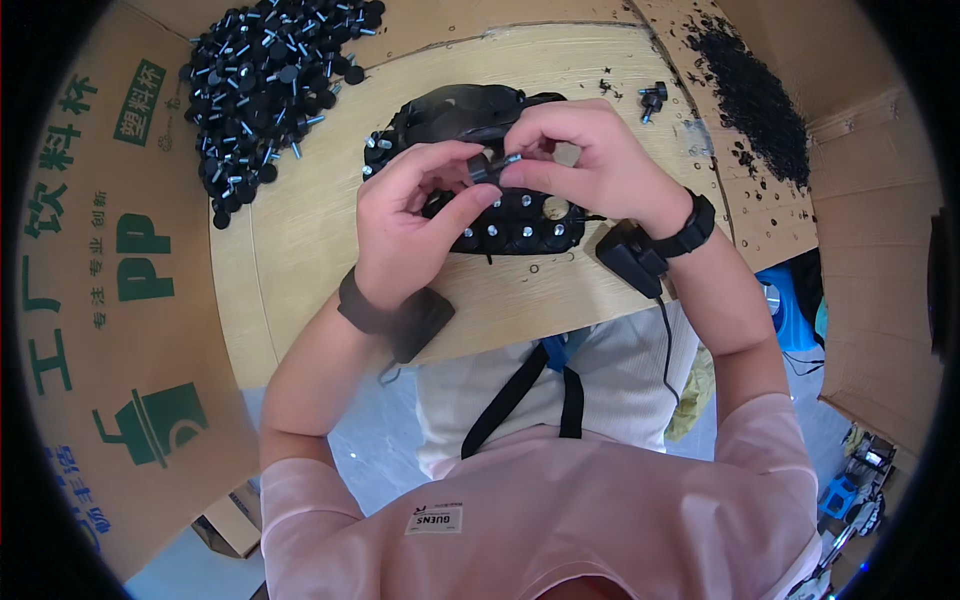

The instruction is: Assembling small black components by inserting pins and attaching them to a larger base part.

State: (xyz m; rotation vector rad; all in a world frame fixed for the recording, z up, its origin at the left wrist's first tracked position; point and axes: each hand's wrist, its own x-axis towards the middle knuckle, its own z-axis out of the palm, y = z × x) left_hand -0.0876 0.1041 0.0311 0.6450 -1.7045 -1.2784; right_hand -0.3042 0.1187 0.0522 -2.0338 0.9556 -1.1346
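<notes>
My left hand (415,205) pinches a black knob-headed screw (483,168) between thumb and fingers. The screw's metal thread points right, towards my right hand (585,160). The fingers of that hand are closed at the threaded end; whatever small piece they hold, if any, is hidden. Beneath both hands lies a black tray (578,232), where several knob screws (527,232) stand in rows with their metal ends up. A black bag-like bundle (455,108) lies at its far side, partly covered by my hands.
Many knob screws are heaped in a pile (265,85) at the far left. A pile of tiny black parts (755,95) lies at the far right. A few loose knob screws (652,100) sit near it. Cardboard walls (140,280) enclose the wooden table (310,250). Wrist-worn black boxes (632,255) hang by my wrists.
</notes>
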